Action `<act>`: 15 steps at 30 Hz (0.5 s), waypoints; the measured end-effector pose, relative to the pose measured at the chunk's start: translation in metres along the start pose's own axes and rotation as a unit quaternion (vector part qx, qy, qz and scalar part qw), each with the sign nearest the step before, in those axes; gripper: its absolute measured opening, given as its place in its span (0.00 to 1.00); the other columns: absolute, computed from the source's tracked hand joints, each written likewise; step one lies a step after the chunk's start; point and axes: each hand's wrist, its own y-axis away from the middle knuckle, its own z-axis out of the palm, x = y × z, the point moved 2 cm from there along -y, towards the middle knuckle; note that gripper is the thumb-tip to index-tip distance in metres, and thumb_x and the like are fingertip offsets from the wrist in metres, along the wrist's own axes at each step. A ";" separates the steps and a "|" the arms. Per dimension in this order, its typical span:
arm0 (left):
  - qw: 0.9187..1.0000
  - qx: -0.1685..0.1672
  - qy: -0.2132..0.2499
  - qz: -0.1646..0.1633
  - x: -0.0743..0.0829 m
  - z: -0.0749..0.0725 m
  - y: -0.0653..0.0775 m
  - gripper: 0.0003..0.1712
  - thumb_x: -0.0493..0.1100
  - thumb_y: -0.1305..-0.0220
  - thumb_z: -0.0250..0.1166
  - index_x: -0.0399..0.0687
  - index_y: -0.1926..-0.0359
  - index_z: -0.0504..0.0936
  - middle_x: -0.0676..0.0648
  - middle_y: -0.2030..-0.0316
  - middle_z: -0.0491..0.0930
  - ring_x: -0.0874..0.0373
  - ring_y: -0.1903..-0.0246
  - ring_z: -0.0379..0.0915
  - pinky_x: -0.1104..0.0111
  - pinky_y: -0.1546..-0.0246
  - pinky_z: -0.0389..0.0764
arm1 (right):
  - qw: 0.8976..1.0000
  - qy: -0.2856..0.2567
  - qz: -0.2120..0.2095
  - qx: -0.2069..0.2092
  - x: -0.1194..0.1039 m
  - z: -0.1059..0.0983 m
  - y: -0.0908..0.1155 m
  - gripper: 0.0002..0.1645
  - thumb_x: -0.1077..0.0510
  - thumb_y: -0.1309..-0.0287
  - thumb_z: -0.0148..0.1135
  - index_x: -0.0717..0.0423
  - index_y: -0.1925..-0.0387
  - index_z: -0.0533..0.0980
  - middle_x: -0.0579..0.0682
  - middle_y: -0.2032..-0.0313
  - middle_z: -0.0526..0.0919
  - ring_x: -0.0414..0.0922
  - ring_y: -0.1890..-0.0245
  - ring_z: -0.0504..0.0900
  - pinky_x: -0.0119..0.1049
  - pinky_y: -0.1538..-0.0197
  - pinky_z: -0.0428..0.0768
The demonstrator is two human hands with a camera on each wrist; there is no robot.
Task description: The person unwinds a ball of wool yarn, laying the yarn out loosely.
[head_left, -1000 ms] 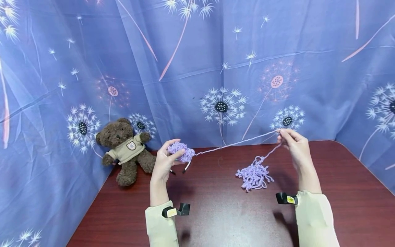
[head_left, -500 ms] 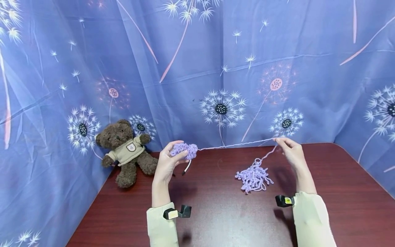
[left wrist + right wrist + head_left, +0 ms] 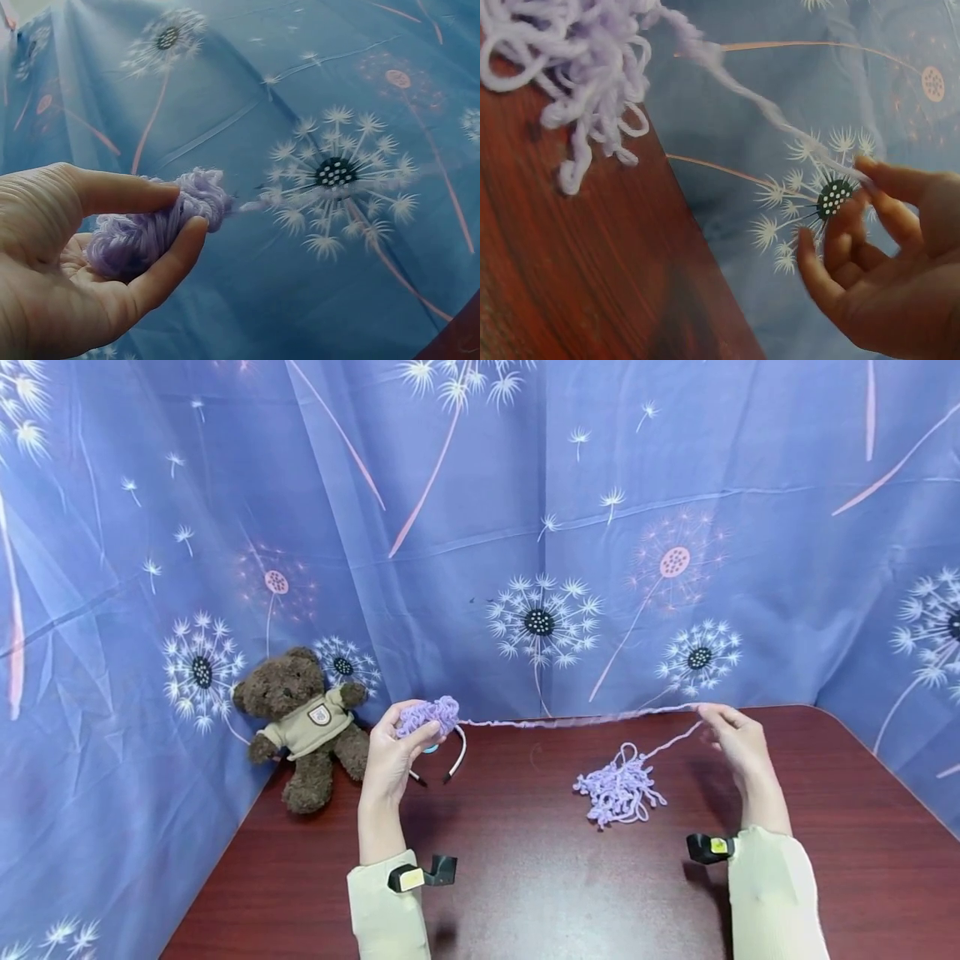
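A small wound bundle of lilac yarn [image 3: 150,232] sits between the thumb and fingers of my left hand [image 3: 390,747], held above the table. From it a strand runs across to my right hand [image 3: 738,739], which pinches the yarn between thumb and fingertips. Past those fingertips the strand [image 3: 757,101] slopes down to a loose, tangled yarn heap [image 3: 618,789] lying on the table. In the right wrist view the other fingers of that hand are bent and hold nothing visible.
At the back left a brown teddy bear [image 3: 303,727] in a beige shirt leans by the patterned blue curtain [image 3: 465,568]. Behind my left hand lies a white, black-tipped curved item [image 3: 459,756], partly hidden. The dark red table [image 3: 525,877] reaches to the curtain.
My right hand dips, then moves out to the right, while my left hand shifts slightly left. The strand between them hangs lower and looks blurred in the middle. The heap stays in place.
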 end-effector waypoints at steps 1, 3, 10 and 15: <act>1.000 -0.003 0.001 0.000 -0.001 0.002 0.000 0.19 0.20 0.42 0.58 0.46 0.58 0.76 0.52 0.66 0.80 0.61 0.67 0.80 0.71 0.65 0.86 | 0.999 0.023 -0.002 -0.028 0.001 0.001 -0.001 0.13 0.49 0.32 0.57 0.24 0.68 0.81 0.19 0.72 0.79 0.26 0.73 0.77 0.19 0.65 0.77; 1.000 -0.011 -0.001 -0.003 -0.002 0.009 0.000 0.19 0.20 0.42 0.58 0.46 0.58 0.76 0.52 0.66 0.80 0.61 0.68 0.80 0.71 0.64 0.86 | 0.993 0.074 -0.008 -0.087 0.004 0.004 -0.002 0.10 0.50 0.32 0.56 0.32 0.63 0.83 0.18 0.70 0.79 0.26 0.70 0.78 0.21 0.63 0.80; 0.999 -0.046 -0.018 -0.020 -0.007 0.032 0.003 0.18 0.22 0.45 0.62 0.42 0.55 0.75 0.50 0.64 0.78 0.60 0.64 0.80 0.70 0.62 0.86 | 0.959 0.215 -0.022 -0.182 0.003 0.012 -0.002 0.29 0.50 0.32 0.57 0.71 0.41 0.72 0.27 0.65 0.81 0.28 0.65 0.78 0.27 0.60 0.80; 0.997 -0.069 -0.032 -0.018 -0.013 0.045 0.004 0.18 0.21 0.47 0.62 0.42 0.58 0.75 0.51 0.66 0.79 0.62 0.66 0.79 0.73 0.62 0.85 | 0.948 0.268 -0.077 -0.154 -0.011 0.025 0.001 0.27 0.50 0.32 0.57 0.67 0.42 0.74 0.55 0.54 0.86 0.27 0.64 0.78 0.25 0.59 0.79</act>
